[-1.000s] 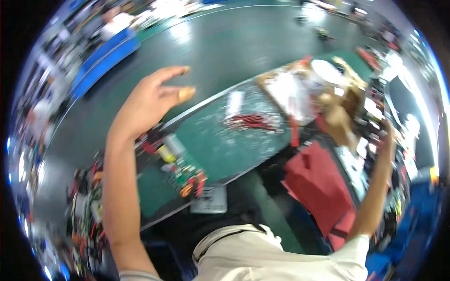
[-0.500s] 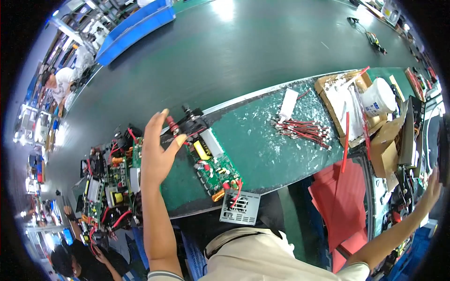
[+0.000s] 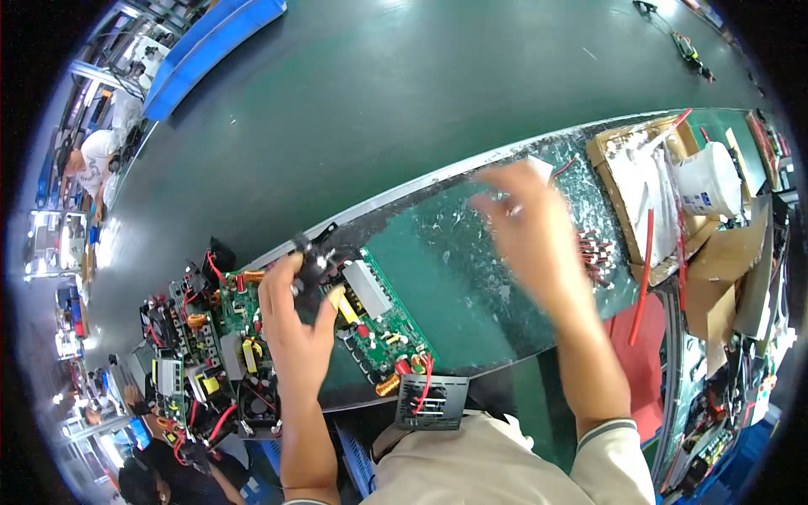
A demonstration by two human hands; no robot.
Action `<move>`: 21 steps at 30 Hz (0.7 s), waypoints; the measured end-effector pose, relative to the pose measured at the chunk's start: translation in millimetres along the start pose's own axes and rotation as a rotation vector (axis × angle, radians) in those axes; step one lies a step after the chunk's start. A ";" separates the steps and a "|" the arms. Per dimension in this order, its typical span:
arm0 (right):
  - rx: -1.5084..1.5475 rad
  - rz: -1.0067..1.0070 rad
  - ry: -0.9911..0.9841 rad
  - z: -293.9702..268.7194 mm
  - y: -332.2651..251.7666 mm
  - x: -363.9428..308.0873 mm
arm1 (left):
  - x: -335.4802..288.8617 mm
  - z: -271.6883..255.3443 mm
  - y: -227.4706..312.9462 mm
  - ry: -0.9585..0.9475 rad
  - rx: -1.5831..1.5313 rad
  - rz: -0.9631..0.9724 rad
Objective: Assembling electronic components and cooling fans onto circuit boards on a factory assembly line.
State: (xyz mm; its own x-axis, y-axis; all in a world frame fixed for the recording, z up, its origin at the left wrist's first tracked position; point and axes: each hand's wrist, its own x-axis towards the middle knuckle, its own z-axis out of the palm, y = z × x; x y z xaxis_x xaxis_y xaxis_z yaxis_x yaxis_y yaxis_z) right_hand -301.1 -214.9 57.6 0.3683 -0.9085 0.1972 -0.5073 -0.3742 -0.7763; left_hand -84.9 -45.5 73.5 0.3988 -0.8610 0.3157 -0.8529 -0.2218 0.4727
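A green circuit board (image 3: 410, 331) with a pale heat sink and yellow and orange coils lies in front of me. My left hand (image 3: 296, 337) curls round the black end piece (image 3: 315, 268) at its far end, thumb and fingers on either side. At the board's near end, a grey slotted metal plate (image 3: 432, 402) with red wires overhangs the bench edge. Blurred by motion, my right hand (image 3: 534, 240) is above the bench with thumb and forefinger apart and nothing visible between them. It partly covers a white tube (image 3: 539, 166) and a bundle of red-and-black wires (image 3: 596, 257).
More circuit boards (image 3: 202, 353) crowd the left. To the right are a cardboard tray (image 3: 619, 189) smeared white, a white tub (image 3: 709, 181), red rods (image 3: 641, 290) and an opened carton (image 3: 715, 290). A blue bin (image 3: 206, 59) sits far left. Co-workers are at the left.
My right hand has swung from the far right to above the wires and tube. My left hand has shifted nearer with the board's far end; the red connector near its fingers is no longer visible.
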 end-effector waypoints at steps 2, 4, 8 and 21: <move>0.284 -0.131 -0.239 43.0 -11.3 -4.8 | -11.8 2.0 -9.5 0.061 -0.010 0.014; 0.335 -0.032 -0.356 81.9 -16.5 -3.2 | -17.1 6.0 -14.8 0.096 -0.020 0.048; 0.449 0.223 -0.517 119.7 -8.3 8.3 | -19.6 15.8 -17.8 0.117 -0.069 0.009; 0.147 0.163 -0.665 125.1 -31.2 21.4 | -13.4 15.8 -14.3 0.151 -0.118 0.006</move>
State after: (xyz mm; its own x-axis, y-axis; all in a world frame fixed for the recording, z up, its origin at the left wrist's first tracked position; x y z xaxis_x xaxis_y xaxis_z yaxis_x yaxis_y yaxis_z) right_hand -179.9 -199.4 11.2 0.7190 -0.6266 -0.3008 -0.5034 -0.1711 -0.8469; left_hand -83.4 -38.0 49.5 0.4474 -0.7815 0.4349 -0.8137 -0.1540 0.5605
